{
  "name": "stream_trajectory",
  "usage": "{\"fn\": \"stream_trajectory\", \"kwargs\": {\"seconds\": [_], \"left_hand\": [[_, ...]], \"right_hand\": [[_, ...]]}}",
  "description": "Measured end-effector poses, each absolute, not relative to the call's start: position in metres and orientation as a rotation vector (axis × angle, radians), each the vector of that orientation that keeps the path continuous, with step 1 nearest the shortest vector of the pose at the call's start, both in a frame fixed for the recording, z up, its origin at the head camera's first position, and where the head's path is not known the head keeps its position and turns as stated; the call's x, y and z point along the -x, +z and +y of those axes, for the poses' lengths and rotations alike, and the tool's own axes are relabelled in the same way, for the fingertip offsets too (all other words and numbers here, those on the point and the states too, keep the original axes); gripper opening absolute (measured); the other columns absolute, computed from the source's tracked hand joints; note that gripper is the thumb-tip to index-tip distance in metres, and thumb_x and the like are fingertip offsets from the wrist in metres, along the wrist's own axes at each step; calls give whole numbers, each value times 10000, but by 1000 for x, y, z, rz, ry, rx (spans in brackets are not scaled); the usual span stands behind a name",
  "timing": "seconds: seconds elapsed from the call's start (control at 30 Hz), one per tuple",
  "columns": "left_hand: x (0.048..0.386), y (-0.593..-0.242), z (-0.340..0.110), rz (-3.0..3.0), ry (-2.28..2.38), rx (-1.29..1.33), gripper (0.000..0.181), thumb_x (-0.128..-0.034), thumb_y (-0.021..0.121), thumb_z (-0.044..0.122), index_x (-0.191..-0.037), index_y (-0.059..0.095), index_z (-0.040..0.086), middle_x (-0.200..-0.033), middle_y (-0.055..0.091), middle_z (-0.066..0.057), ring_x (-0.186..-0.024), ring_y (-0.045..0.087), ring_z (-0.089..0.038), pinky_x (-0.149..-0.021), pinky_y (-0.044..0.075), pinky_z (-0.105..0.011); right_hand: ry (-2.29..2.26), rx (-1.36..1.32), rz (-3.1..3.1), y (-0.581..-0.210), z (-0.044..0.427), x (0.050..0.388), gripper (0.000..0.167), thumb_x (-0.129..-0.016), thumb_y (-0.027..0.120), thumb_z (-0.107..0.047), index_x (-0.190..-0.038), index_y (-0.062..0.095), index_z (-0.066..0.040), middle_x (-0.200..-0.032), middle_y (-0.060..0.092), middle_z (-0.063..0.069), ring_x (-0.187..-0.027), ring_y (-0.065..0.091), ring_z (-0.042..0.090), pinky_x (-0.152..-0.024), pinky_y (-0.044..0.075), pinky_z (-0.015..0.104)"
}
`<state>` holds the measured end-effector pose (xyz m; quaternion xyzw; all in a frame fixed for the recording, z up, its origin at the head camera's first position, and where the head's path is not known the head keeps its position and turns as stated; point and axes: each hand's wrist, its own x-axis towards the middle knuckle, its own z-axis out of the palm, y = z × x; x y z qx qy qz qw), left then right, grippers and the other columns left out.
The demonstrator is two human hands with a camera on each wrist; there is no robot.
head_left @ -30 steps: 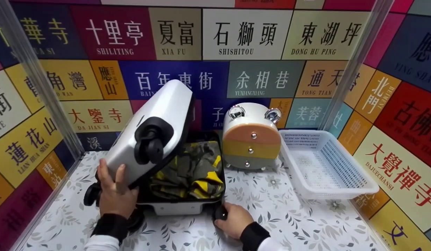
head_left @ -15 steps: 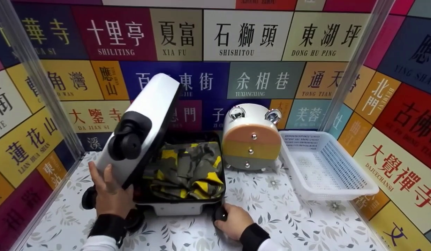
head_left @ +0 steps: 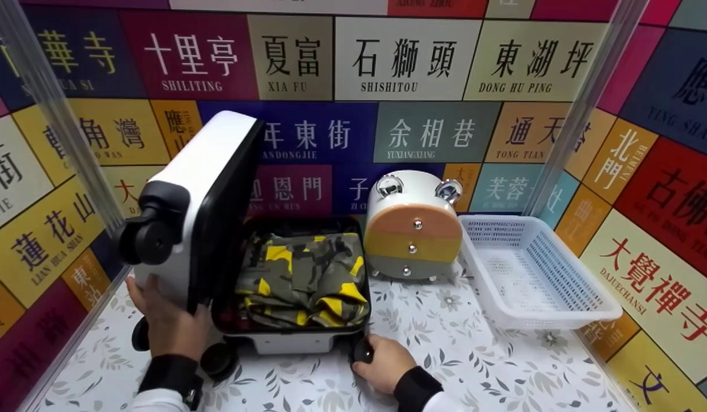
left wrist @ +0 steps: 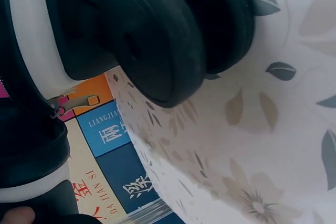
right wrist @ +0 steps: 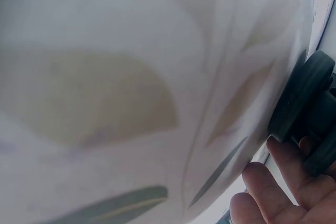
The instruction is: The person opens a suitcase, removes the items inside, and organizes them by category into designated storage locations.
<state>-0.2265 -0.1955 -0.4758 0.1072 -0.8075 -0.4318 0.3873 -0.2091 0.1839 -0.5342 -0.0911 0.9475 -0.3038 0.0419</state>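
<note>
The suitcase (head_left: 293, 343) is seemingly being steadied by right hand (head_left: 386, 365) gripping one wheel (head_left: 361, 349), its lid (head_left: 202, 151) being supported by straight-fingered left hand (head_left: 173, 326).

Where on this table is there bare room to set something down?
Bare: the tabletop between the right hand and the basket; inside the basket too. Crowded: the left side, with the suitcase and left hand, and the narrow gap between striped box and basket.
</note>
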Motion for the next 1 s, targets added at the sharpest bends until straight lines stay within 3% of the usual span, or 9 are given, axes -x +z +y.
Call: {"fn": "stream_trajectory", "kwargs": {"seconds": [0.23,0.5,0.6,0.8,1.0], "left_hand": [[228,-479,-198,-2011,-1107,-290,1092,-771,792,-38,-1650,168,138,-1762,-73,-172,-1101,562,-608,-801,501,-657],[231,-491,-205,-1910,-994,-282,999,-804,705,-23,-1617,125,9,-1697,37,-360,-798,558,-594,-729,466,-710],[233,-492,-208,-1876,-1034,-308,982,-811,662,-32,-1614,98,-30,-1679,49,-369,-875,537,-603,-816,451,-725],[235,-492,-215,-1855,-1127,-464,1032,-806,639,-19,-1636,25,-7,-1683,79,-294,-841,525,-555,-806,453,-686],[236,-495,-221,-1829,-1258,-481,1061,-798,590,-78,-1614,-87,-60,-1659,-17,-332,-1013,452,-547,-1038,391,-605]], "right_hand": [[-936,249,2879,-535,182,210,408,-844,825,-359,-1137,713,-99,-1092,771,98,-1009,714,283,-914,565,507],[-924,248,2877,-535,181,210,428,-852,822,-363,-1151,708,-79,-1107,767,118,-1020,714,292,-928,564,513],[-918,246,2882,-535,181,211,410,-848,823,-364,-1131,711,-88,-1100,767,108,-1015,712,281,-929,564,510],[-900,226,2868,-535,181,211,406,-858,820,-387,-1123,704,-101,-1109,763,105,-1025,709,283,-934,561,508],[-909,271,2879,-534,182,210,418,-859,811,-373,-1137,695,-83,-1121,763,141,-1032,720,340,-924,564,529]]}}
